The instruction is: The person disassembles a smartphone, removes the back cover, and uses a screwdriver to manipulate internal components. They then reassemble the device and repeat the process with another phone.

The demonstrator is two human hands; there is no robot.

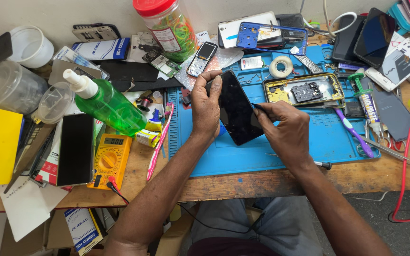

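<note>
My left hand (pixel 206 106) grips a black phone screen panel (pixel 237 113) by its left edge and holds it tilted above the blue work mat (pixel 224 159). My right hand (pixel 285 132) rests against the panel's right edge and pinches a thin dark tool (pixel 259 107) whose tip touches that edge. Just beyond my right hand an opened phone frame with a gold-coloured inside (pixel 303 89) lies on the mat.
A green spray bottle (pixel 107 103), a yellow multimeter (pixel 109 160) and a black phone (pixel 75 149) lie to the left. A jar of rubber bands (pixel 169 28), tape roll (pixel 280 66), purple toothbrush (pixel 353 132), tweezers (pixel 388 151) and several phones crowd the back and right. Red cable (pixel 408 156) hangs right.
</note>
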